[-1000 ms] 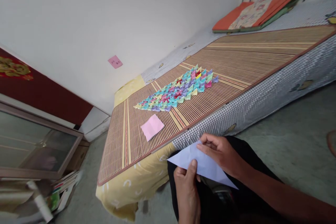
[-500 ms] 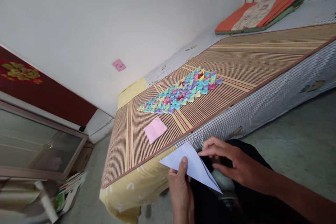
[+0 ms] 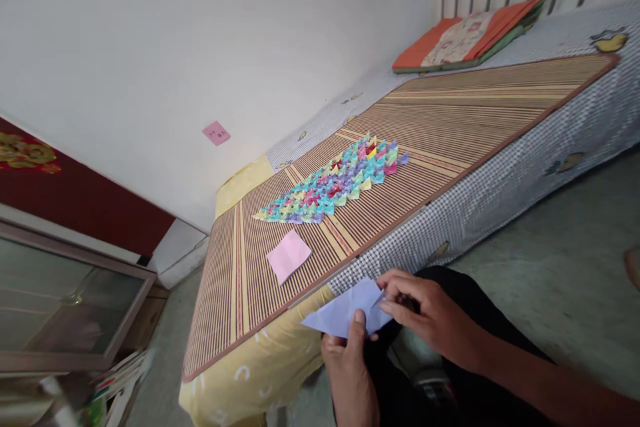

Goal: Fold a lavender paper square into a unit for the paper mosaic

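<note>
A bed [image 3: 500,193] with a striped bamboo mat [image 3: 450,113] runs along a white wall [image 3: 200,33], directly ahead of a seated person's hands. The left hand [image 3: 350,370] grips the lavender paper [image 3: 343,312] from below, thumb pressed flat on its face. The right hand [image 3: 433,323] pinches the sheet's right corner between fingertips and thumb, so both hands are closed on it. The paper sits low in front of the mattress edge, above the person's dark-clad lap.

A second ago the sheet was a long triangle trailing under the right hand toward the knee. Now it is a shorter, more compact shape, and the right fingers have curled in at its corner. The left forearm rises from below. The right forearm comes in from the lower right, wrist bent inward.

Just beyond the hands a pink sheet [image 3: 289,255] lies flat on the mat. Farther on is a patch of small folded paper shapes [image 3: 340,180] in many colours. A pink note [image 3: 216,133] is stuck on the wall, well left of them, and an orange cushion [image 3: 465,37] rests at the bed's far end.
</note>
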`<move>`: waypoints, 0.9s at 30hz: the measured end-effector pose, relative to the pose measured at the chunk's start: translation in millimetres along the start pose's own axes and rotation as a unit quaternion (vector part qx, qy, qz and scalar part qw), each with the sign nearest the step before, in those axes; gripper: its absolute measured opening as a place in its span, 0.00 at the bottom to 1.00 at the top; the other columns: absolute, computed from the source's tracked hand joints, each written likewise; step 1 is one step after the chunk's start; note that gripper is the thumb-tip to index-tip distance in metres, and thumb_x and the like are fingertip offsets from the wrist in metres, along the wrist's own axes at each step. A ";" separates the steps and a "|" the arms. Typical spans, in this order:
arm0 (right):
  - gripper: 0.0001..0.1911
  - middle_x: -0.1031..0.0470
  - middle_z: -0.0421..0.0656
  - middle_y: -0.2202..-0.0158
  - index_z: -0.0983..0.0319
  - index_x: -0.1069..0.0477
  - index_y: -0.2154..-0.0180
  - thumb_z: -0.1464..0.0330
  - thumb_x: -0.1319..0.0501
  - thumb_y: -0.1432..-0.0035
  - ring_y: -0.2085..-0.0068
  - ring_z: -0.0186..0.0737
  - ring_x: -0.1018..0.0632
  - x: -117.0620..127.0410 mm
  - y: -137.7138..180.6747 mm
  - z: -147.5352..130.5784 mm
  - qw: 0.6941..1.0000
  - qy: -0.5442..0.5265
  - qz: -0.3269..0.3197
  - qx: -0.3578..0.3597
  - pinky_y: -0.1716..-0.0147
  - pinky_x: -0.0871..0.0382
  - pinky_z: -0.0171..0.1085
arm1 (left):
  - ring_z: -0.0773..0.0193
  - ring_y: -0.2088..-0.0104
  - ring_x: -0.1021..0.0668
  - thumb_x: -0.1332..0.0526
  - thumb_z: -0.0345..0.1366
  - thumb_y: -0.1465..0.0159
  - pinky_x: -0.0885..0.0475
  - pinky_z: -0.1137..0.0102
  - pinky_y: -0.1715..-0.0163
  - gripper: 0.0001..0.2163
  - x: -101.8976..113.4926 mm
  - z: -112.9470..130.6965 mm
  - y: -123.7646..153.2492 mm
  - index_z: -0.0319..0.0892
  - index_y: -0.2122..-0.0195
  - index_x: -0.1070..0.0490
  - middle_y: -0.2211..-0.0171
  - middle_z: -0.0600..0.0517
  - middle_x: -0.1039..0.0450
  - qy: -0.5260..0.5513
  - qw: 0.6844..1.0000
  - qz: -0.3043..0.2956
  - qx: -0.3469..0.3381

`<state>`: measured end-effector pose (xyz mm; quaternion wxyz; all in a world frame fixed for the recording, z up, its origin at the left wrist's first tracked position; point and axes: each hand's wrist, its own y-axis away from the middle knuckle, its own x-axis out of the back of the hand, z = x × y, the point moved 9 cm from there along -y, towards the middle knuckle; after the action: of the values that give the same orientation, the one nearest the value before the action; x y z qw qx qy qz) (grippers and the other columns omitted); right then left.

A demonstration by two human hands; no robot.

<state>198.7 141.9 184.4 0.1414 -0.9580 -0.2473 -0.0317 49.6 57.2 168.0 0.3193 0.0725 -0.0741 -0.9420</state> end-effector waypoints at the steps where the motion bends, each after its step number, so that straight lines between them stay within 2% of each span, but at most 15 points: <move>1: 0.11 0.28 0.41 0.64 0.60 0.35 0.71 0.66 0.40 0.35 0.65 0.38 0.27 -0.9 -0.2 1.4 1.000 -0.001 0.000 -0.008 0.64 0.34 0.36 | 0.58 0.67 0.22 0.27 0.48 0.47 0.27 0.68 0.67 0.19 -1.1 0.1 2.0 0.35 0.64 0.19 0.67 0.45 0.19 -0.006 1.000 0.004 0.003; 5: 0.13 0.36 0.36 0.77 0.59 0.38 0.75 0.67 0.40 0.38 0.73 0.36 0.32 -4.5 0.2 4.6 0.999 0.003 0.005 -0.038 0.72 0.40 0.35 | 0.57 0.69 0.22 0.26 0.50 0.49 0.29 0.68 0.71 0.21 -1.6 -1.1 8.4 0.34 0.67 0.19 0.70 0.44 0.19 -0.010 0.999 0.045 0.009; 8: 0.13 0.37 0.36 0.78 0.60 0.38 0.76 0.68 0.40 0.40 0.74 0.35 0.34 -6.1 0.9 4.0 0.998 0.002 0.008 -0.055 0.73 0.41 0.35 | 0.62 0.74 0.26 0.27 0.50 0.48 0.31 0.69 0.71 0.19 -4.4 0.1 9.8 0.36 0.73 0.21 0.77 0.49 0.24 -0.020 0.999 0.043 -0.007; 11: 0.10 0.36 0.36 0.77 0.60 0.35 0.74 0.66 0.40 0.40 0.73 0.35 0.33 -6.8 0.5 2.5 0.997 -0.027 0.003 -0.067 0.72 0.40 0.35 | 0.65 0.76 0.30 0.27 0.48 0.46 0.33 0.70 0.73 0.17 -7.4 -0.1 9.2 0.37 0.72 0.23 0.79 0.53 0.28 -0.010 1.000 0.021 -0.011; 16: 0.14 0.38 0.36 0.77 0.61 0.33 0.73 0.61 0.39 0.38 0.74 0.34 0.35 -3.9 -2.8 3.4 0.992 -0.099 0.010 -0.082 0.74 0.42 0.34 | 0.66 0.75 0.31 0.26 0.44 0.47 0.35 0.71 0.75 0.15 -12.1 -5.3 9.6 0.38 0.67 0.22 0.75 0.53 0.26 0.029 0.999 -0.009 0.021; 19: 0.15 0.39 0.35 0.78 0.61 0.34 0.75 0.61 0.38 0.41 0.75 0.33 0.37 -1.7 -3.9 5.3 0.989 -0.115 0.026 -0.091 0.76 0.44 0.34 | 0.65 0.74 0.28 0.25 0.43 0.48 0.33 0.72 0.74 0.16 -14.1 -7.7 11.0 0.38 0.65 0.22 0.72 0.52 0.23 0.074 0.997 0.000 0.039; 23: 0.14 0.40 0.35 0.79 0.61 0.36 0.77 0.63 0.38 0.42 0.75 0.33 0.38 0.8 -3.9 3.0 0.989 -0.113 0.044 -0.085 0.76 0.45 0.34 | 0.59 0.66 0.21 0.25 0.44 0.47 0.30 0.71 0.73 0.18 -16.5 -12.1 12.7 0.37 0.61 0.21 0.64 0.46 0.19 0.097 0.993 0.019 0.061; 27: 0.13 0.39 0.36 0.78 0.60 0.37 0.77 0.64 0.38 0.43 0.75 0.33 0.37 2.9 -3.3 1.4 0.990 -0.110 0.051 -0.071 0.76 0.45 0.33 | 0.55 0.63 0.19 0.26 0.45 0.47 0.28 0.70 0.72 0.22 -15.3 -16.1 13.8 0.37 0.55 0.22 0.60 0.42 0.19 0.110 0.991 0.038 0.065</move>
<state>199.6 146.4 184.2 0.0467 -0.9746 -0.2096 0.0641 72.7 54.2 156.2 0.3553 0.1934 -0.1023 -0.9088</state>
